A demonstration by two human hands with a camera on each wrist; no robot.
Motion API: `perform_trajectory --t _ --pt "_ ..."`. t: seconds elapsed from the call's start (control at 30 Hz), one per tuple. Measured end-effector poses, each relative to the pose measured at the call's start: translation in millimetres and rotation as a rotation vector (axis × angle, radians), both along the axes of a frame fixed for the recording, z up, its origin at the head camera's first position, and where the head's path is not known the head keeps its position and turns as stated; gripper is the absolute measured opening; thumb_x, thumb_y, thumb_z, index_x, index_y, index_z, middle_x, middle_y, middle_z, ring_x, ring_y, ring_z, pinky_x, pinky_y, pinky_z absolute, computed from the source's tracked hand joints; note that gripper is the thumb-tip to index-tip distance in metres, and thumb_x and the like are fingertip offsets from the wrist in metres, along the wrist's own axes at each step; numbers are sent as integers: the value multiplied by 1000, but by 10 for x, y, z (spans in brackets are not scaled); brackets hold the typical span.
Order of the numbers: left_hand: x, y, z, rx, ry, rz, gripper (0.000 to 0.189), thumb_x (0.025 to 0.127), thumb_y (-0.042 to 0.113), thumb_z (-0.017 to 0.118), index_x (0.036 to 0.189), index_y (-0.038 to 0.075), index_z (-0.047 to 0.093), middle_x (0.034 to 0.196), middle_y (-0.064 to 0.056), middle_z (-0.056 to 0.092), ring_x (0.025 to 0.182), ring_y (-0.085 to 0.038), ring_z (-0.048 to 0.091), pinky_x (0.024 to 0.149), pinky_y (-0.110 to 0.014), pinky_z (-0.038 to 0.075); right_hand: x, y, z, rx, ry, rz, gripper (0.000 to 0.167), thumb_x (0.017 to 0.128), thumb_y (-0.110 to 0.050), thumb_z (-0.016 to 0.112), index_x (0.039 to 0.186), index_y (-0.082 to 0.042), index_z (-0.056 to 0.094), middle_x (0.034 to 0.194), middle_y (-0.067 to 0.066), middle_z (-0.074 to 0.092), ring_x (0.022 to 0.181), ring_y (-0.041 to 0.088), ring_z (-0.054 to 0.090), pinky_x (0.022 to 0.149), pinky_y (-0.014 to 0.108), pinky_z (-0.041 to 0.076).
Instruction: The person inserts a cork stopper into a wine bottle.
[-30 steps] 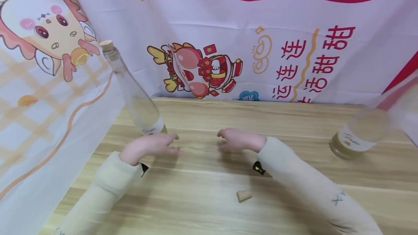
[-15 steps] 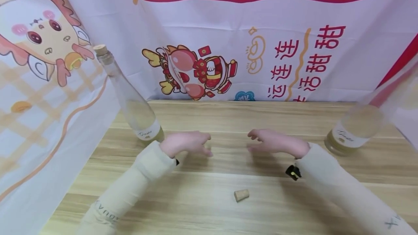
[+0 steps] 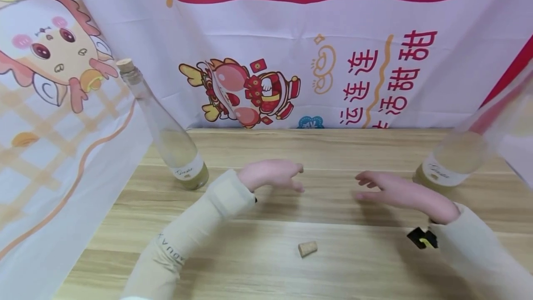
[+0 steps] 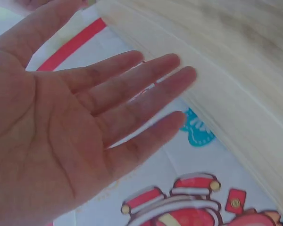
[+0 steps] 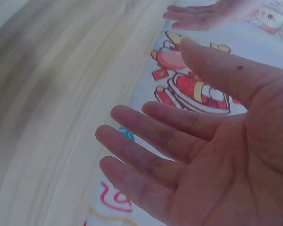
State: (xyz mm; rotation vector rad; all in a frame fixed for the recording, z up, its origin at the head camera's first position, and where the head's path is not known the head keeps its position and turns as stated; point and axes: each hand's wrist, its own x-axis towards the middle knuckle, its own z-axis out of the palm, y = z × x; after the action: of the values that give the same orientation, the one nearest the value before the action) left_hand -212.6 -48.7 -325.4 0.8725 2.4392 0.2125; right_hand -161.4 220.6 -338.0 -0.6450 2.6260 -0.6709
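Much printed cloth hangs behind a wood-grained table, where a left bottle and a right bottle stand upright, well apart. Above the tabletop, the left hand and right hand hover apart, both empty, fingers extended. One cork stopper plugs the left bottle; a loose cork lies on its side, nearer the wearer than both hands.

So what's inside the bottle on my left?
The bottle on your left holds what looks like pale yellowish liquid in its lower part, with a cork in its mouth. The front label hides whatever lies behind it.
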Motion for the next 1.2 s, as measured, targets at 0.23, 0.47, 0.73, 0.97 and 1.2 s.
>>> perform_trajectory --t 0.23,0.47,0.73,0.97,1.2 --pt "-31 320 -32 44 44 -70 53 89 36 57 131 6 47 131 -6 51 117 -17 49 99 -31 39 170 359 -67 0 40 -18 54 87 -31 61 119 11 48 111 25 57 99 37 57 80 48 48" --pt "-42 651 -91 29 88 -139 48 88 38 57 126 9 52 125 -2 56 112 -13 52 96 -26 39 309 731 -134 18 25 -85 51 87 -28 60 119 11 47 111 26 57 96 36 58 76 46 50" --pt "-27 1006 -131 38 129 -201 43 89 41 55 122 13 54 120 2 57 105 -9 53 92 -21 40 442 1045 -93 6 37 -184 51 90 -21 57 119 18 42 108 37 51 94 46 54 73 52 48" --pt "-85 1394 -109 40 81 -202 45 88 41 56 125 15 52 123 4 55 107 -7 51 91 -19 40 460 1225 99 89 123 -311 54 91 -27 56 114 20 44 98 32 58 87 45 57 67 51 49" --pt "-142 1694 -41 116 60 -178 43 88 41 56 123 16 52 116 5 57 103 -5 52 85 -17 42 464 1288 305 30 312 -533 55 91 -27 54 109 24 46 92 39 56 83 53 54 60 52 47"
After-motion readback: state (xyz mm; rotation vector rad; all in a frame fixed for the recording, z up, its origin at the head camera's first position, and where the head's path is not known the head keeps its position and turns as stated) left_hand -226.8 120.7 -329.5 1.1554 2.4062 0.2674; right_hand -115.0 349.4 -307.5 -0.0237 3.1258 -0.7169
